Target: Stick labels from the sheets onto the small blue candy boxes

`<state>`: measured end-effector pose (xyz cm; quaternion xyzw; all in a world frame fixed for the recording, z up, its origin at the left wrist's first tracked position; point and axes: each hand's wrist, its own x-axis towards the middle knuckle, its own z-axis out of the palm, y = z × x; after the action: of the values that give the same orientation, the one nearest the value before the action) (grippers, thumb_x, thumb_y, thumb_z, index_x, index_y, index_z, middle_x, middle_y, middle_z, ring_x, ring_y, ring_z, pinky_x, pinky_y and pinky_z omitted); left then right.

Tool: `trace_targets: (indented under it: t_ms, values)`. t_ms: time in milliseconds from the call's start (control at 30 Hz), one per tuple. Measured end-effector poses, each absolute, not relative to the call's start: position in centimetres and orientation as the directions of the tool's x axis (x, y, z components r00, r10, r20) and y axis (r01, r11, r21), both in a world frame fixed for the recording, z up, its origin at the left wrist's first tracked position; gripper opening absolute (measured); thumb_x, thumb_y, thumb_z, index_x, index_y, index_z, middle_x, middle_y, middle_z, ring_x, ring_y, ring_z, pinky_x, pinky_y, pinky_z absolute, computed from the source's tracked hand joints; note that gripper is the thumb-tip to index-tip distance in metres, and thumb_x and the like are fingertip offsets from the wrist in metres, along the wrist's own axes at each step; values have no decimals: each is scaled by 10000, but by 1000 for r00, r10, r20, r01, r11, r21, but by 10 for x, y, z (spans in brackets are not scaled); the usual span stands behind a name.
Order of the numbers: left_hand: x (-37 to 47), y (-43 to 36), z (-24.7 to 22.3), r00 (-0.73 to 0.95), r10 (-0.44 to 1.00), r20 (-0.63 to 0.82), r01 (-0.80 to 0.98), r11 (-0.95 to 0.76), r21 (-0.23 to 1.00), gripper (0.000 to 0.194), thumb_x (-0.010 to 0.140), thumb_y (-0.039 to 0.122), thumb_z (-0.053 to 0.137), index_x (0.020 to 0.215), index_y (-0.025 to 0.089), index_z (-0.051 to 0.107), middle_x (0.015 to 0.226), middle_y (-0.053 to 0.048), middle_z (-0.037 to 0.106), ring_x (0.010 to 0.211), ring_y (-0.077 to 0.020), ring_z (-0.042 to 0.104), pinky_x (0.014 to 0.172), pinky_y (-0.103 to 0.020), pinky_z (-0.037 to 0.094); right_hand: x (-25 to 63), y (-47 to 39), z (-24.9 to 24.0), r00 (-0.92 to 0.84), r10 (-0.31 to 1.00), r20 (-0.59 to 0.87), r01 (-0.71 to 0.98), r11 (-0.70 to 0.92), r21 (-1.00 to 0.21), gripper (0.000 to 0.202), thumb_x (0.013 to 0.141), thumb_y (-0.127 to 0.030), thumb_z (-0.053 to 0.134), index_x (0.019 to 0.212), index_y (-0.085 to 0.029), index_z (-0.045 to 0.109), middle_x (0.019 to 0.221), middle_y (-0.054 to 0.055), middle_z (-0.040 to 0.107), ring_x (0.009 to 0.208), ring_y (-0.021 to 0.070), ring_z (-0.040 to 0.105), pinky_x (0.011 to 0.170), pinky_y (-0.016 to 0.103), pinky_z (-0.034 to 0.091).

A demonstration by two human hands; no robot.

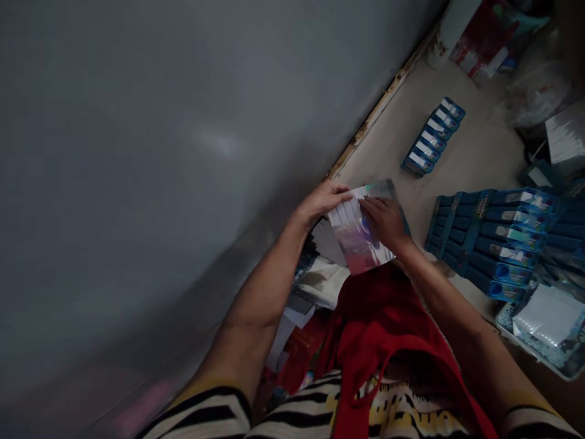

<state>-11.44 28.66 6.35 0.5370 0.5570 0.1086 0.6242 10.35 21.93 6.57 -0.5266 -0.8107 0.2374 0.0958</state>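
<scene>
1. Your left hand is at the centre of the frame, its thumb and fingertips pinched together on the upper left edge of the glossy sheet.
2. Your right hand lies over the sheet's right side, fingers bent on its face; whether the thumb clamps from beneath, you cannot tell from here.
3. The sheet is in the middle of the frame, tilted, just above the red apron. To handle it well, keep the left pinch light but firm at the edge, so the film neither slips nor creases.
4. Work with the right fingertips close to the white strips, and keep the sheet taut; a slack one would probably buckle. Angling it away from the glare should help you see the edges.
5. On the table, a row of blue boxes sits upper right, with a larger blue stack at right.
6. Pale capitals mark the stack's bands, too small to read surely. Yellow lettering on your striped shirt is partly covered. The strips show no legible print.
</scene>
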Motion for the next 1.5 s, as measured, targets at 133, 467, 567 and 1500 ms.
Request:
trace_targets:
  t_ms: [133,467,567,1500]
  values:
    - [-111,293,54,282,791,-543,684,231,692,222,896,319,635,894,156,784,779,-44,708,757,-199,626,706,-291,463,109,199,89,-246,964,-103,862,168,-479,212,1011,-233,632,1115,-222,817,1072,111,808,1089,291,675,982,413,462]
    - [-56,253,91,122,940,-319,384,251,889,599,961,671,635,1228,147,752,1210,-174,762,1110,-284,719,972,-402,573,146,147,199,314,853,-417,268,-501,-823,242,858,-438,731,885,-198,740,609,-60,530,578,120,464,561,243,360]
    - [-38,219,121,387,817,-428,-2,465,885,822,712,843,777,1159,153,767,1043,-149,804,936,-258,763,840,-357,616,160,134,220,326,819,-472,197,-547,-813,260,824,-450,758,877,-196,743,601,-63,518,569,114,437,537,239,347]
    - [120,171,195,456,710,-537,145,536,832,367,715,542,861,698,198,738,602,-16,661,520,-137,562,508,-269,410,285,91,260,668,718,-197,442,-595,-671,222,822,-392,782,809,-176,828,505,-72,470,500,97,398,529,267,296]
